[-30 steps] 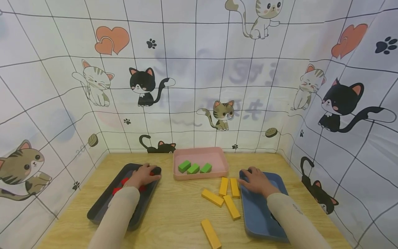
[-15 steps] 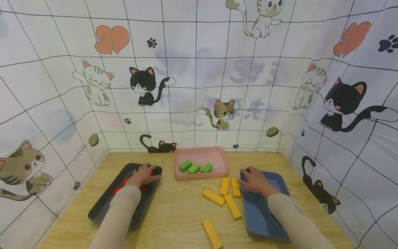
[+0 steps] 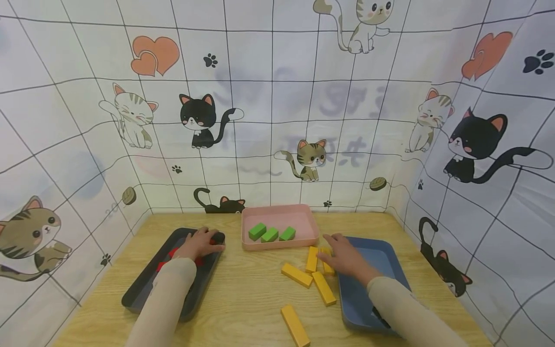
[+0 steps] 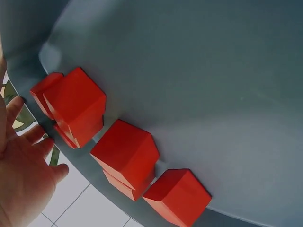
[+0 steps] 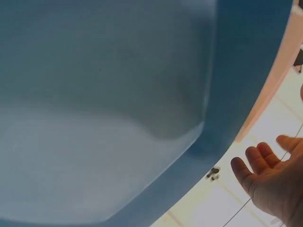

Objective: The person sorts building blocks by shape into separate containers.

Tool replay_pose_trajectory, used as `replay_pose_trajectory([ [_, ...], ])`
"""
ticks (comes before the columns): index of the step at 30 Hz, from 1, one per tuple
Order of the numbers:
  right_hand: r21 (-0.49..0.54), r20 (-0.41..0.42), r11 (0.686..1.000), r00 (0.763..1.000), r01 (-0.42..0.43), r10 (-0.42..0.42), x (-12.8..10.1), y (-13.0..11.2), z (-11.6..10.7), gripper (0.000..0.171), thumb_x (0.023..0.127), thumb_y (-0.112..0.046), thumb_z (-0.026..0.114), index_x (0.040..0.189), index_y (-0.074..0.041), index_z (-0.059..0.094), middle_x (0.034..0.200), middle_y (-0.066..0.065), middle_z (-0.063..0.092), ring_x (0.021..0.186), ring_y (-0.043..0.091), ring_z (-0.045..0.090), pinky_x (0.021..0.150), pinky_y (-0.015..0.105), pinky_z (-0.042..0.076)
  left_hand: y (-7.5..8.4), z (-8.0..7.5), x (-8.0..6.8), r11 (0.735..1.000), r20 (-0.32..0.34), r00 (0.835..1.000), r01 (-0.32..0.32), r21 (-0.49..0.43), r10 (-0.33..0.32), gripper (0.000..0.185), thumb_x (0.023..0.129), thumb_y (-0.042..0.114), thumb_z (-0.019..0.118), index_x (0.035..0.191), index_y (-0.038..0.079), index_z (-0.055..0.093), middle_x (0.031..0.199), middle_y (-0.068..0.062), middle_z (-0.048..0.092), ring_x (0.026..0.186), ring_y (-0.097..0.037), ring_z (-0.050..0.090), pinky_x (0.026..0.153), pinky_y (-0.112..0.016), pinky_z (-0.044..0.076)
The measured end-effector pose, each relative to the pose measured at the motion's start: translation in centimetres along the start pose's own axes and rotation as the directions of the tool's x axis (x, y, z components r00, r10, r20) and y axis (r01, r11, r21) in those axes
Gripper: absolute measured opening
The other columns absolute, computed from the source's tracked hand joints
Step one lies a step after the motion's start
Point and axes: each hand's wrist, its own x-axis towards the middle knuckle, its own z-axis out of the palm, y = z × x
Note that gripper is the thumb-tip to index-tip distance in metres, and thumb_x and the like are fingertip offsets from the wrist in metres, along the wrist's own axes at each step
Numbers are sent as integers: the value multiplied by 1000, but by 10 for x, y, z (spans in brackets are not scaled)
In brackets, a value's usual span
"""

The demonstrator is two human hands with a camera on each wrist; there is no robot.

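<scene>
"Where's the right hand (image 3: 344, 258)?"

"By the blue tray (image 3: 357, 301), fingers spread, holding nothing, over the nearest of the yellow blocks (image 3: 323, 288) on the surface (image 3: 247, 299). I can't tell whether it touches them."

"And the left hand (image 3: 197, 246)?"

"Fingers apart too, gripping nothing, at the far end of the dark tray (image 3: 138, 291), near the red blocks (image 4: 125, 150) inside."

"The green blocks (image 3: 270, 235)?"

"Three, in the pink tray (image 3: 299, 220)."

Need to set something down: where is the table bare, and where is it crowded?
The widest bare patch of table lies between the dark tray and the yellow blocks, in front of the pink tray. It is crowded beside the blue tray: four yellow blocks lie close together there, the right hand partly covering one.
</scene>
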Motion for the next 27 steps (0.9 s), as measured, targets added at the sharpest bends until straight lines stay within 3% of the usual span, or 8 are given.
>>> replay_pose_trajectory([
  [6,53,-34,999,999,-13,15,-7,-21,6,75,94,-52,62,149,-4,43,135,21,50,112,36,57,87,53,50,2,-2,0,1000,9,1000,14,-5,-14,77,92,50,65,150,5,40,152,-32,28,141,-50,25,109,-72,4],
  [10,102,-46,995,999,-15,20,-15,-37,10,71,93,-49,64,146,-5,47,132,20,53,106,32,61,85,50,51,2,-1,0,1000,11,1000,25,-5,-25,78,93,50,65,151,6,39,153,-33,27,141,-51,24,108,-73,3],
  [19,250,38,967,998,-52,43,-41,-64,20,78,90,-57,64,145,-4,48,142,23,48,128,43,48,97,60,42,0,0,0,999,9,1000,27,-21,-27,78,92,50,66,150,5,39,152,-33,27,140,-52,24,107,-74,3],
  [27,322,87,946,995,16,-47,-72,-78,32,81,90,-59,62,143,0,48,136,25,50,121,43,51,89,61,46,0,0,-1,999,5,1000,30,-34,-29,79,91,51,66,151,6,38,153,-33,26,141,-51,24,107,-74,2],
])
